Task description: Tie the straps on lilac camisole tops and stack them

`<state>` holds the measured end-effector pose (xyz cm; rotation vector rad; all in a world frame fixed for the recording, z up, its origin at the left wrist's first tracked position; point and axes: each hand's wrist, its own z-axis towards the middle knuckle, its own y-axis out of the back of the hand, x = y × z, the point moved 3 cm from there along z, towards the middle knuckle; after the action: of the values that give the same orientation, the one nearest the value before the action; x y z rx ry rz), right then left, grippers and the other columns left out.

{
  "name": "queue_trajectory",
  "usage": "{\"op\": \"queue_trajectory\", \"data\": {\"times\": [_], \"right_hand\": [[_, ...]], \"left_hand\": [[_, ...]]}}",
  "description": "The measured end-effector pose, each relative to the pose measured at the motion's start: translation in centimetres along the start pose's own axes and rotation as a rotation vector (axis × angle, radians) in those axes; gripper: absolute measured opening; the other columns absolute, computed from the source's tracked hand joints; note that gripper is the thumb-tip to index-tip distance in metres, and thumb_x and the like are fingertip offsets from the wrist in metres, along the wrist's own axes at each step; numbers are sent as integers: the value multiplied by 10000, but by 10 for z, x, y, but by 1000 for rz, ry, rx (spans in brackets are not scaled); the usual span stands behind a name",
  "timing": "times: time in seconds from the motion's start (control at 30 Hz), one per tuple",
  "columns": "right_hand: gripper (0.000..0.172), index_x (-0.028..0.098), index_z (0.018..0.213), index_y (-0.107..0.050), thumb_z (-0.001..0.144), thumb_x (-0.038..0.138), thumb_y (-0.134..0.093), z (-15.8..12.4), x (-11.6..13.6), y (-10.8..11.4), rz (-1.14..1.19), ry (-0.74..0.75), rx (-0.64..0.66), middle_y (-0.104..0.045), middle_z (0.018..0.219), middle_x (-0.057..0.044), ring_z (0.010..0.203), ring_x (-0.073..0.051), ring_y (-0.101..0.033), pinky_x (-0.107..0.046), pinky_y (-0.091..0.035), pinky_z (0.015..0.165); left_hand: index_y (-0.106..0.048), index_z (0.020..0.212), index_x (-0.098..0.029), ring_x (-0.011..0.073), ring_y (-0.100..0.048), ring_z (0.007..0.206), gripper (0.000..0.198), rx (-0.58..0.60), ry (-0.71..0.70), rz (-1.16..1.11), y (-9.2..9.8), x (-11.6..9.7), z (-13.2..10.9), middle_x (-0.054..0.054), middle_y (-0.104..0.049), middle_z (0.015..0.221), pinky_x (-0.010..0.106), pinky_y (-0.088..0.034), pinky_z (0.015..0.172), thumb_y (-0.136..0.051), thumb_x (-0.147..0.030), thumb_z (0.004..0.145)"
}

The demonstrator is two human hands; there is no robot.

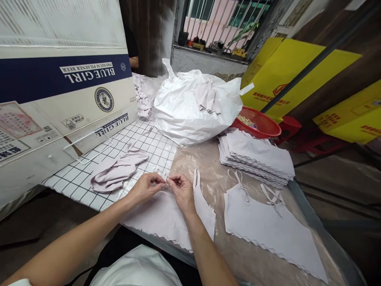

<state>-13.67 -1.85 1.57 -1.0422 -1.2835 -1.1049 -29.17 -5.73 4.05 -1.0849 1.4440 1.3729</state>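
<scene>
A pale lilac camisole top (160,218) with a scalloped hem lies flat at the table's front edge, right below my hands. My left hand (147,187) and my right hand (182,194) meet at its upper left, fingertips pinched together on a thin shoulder strap (163,173). The exact spot between the fingers is too small to make out. Its other strap (196,178) stands up in a loop beyond my right hand. To the right rests a second camisole top (268,226), spread flat with both straps looped. A crumpled lilac garment (119,169) lies left of my hands.
A stack of lilac cut pieces (256,155) sits at the back right, near a red basket (262,123). Behind stands a full white plastic bag (190,115). A large beer carton (65,87) walls off the left. Part of another person's arm (133,62) shows behind it.
</scene>
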Motion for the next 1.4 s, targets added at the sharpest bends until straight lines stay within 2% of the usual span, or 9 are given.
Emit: {"op": "queue_trajectory", "data": {"times": [0.33,0.43,0.53,0.63,0.77,0.9,1.13,1.27,1.4], "right_hand": [[120,206,829,-669,874,304,-615,-14,18,-5,-303,221,34,-722,806,-34,748,-168,-666,-292,-543,715],[110,211,859,-673,901,245,-578,-13,35,-7,-476,397,40,-726,898,-55,905,-193,-653,-337,-536,846],[167,209,1007,-673,940,226,-521,-4,51,-11,-558,494,188,-713,1073,-76,1063,-202,-620,-371,-493,971],[251,221,1159,-632,984,277,-461,10,54,-12,-483,330,421,-709,1007,-44,928,-164,-661,-317,-519,882],[309,212,1077,-662,1005,366,-404,27,42,-7,-313,129,585,-648,749,14,685,-123,-639,-241,-504,665],[356,193,995,-695,974,457,-456,38,27,1,-228,57,575,-654,801,-12,726,-131,-655,-222,-486,605],[324,191,992,-712,946,449,-519,41,28,6,-183,94,597,-700,948,-39,841,-157,-675,-270,-545,726],[319,213,1064,-688,975,416,-459,42,30,12,-208,74,542,-688,1003,-46,888,-161,-666,-274,-538,732],[297,232,1121,-668,979,381,-455,46,23,16,-239,95,469,-684,1052,-45,1012,-171,-649,-319,-515,873]], "left_hand": [[-704,781,-189,196,-654,750,285,-9,-114,125,5,3,-2,44,-717,774,304,-508,727,-595,-443,848],[-691,762,-198,189,-643,714,281,31,-184,206,6,-1,2,37,-712,757,291,-492,681,-568,-436,847],[-643,712,-195,157,-564,576,280,86,-214,304,8,-11,7,15,-647,638,271,-437,570,-540,-420,843],[-631,719,-191,136,-505,507,296,165,-118,309,12,-20,13,2,-619,591,260,-393,510,-547,-442,851],[-666,785,-178,155,-605,627,367,302,19,84,21,-24,19,56,-731,762,278,-484,611,-606,-537,832],[-665,774,-172,149,-590,618,416,287,101,41,29,-18,20,67,-742,771,293,-482,632,-647,-587,794],[-656,797,-172,155,-588,638,433,272,152,4,33,-15,22,58,-729,757,295,-473,639,-674,-603,761],[-646,802,-171,141,-580,641,404,210,142,-45,44,-25,22,62,-732,790,266,-454,603,-677,-573,781],[-643,812,-175,148,-590,649,388,135,107,1,65,-41,21,73,-727,818,249,-443,551,-677,-560,792]]}}
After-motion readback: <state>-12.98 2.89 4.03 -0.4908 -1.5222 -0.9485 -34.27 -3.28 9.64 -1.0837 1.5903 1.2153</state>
